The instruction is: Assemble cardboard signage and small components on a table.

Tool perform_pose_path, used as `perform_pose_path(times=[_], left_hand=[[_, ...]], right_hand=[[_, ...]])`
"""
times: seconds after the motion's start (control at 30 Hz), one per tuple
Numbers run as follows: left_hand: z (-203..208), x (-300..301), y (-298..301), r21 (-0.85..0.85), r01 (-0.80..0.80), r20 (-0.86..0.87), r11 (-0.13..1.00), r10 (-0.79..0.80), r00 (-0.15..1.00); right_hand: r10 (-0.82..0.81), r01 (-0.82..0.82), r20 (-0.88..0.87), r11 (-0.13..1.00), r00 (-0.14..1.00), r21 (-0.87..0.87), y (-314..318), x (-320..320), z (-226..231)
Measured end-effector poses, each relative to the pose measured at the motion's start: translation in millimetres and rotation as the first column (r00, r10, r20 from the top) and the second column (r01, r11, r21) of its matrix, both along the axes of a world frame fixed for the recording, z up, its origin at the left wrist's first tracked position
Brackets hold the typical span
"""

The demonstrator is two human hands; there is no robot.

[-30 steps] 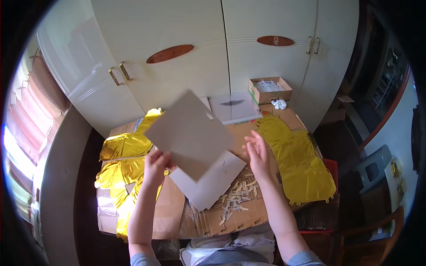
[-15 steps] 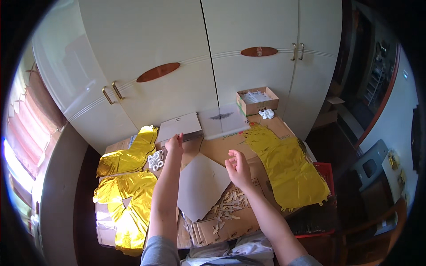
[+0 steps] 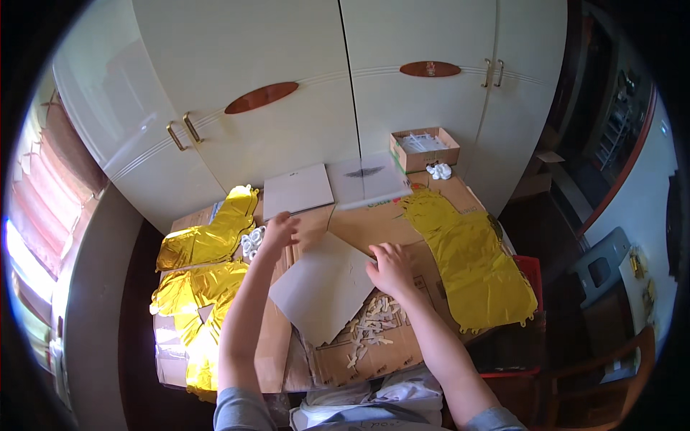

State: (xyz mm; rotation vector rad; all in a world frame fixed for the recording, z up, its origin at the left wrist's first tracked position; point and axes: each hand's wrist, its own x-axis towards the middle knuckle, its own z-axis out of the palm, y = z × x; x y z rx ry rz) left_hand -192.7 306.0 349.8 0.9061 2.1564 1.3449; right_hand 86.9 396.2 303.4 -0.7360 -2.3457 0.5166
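Note:
A grey card sheet (image 3: 321, 287) lies turned cornerwise at the middle of the cardboard-covered table. My right hand (image 3: 393, 269) is at its right corner, thumb and fingers bent around the edge. Past the sheet's upper left side, my left hand (image 3: 281, 231) hovers with loosely curved fingers apart and nothing in them. Beside my left wrist sit several white rings (image 3: 251, 242), partly covered by my arm. Small pale strips (image 3: 375, 325) are scattered in a heap below my right hand. A stack of grey card sheets (image 3: 298, 189) rests beyond my left hand.
Flat gold foil balloons lie at the left (image 3: 208, 244) and right (image 3: 474, 266). At the back are a clear plastic sheet (image 3: 366, 181), a small carton (image 3: 433, 159) of white sticks and a white crumpled bundle (image 3: 439, 171). Cabinet doors (image 3: 287, 43) rise behind; a red crate (image 3: 530, 276) stands right.
My left hand has loosened its fingers and turned. My right hand has come down onto the card's right corner. The sheet now lies flatter, and the view has shifted slightly.

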Motion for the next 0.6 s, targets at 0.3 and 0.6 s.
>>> perform_pose_path(times=[0.3, 0.6], left_hand=[[33, 84, -88, -0.641, 0.008, -0.538, 0.767, -0.457, 0.708], [24, 82, -88, -0.555, 0.008, -0.559, 0.832, -0.379, 0.737]], right_hand=[[0.109, -0.062, 0.255, 0.981, 0.961, -0.185, -7, 8, 22], [0.105, -0.088, 0.151, 0.990, 0.983, -0.109, -11, 2, 8]])
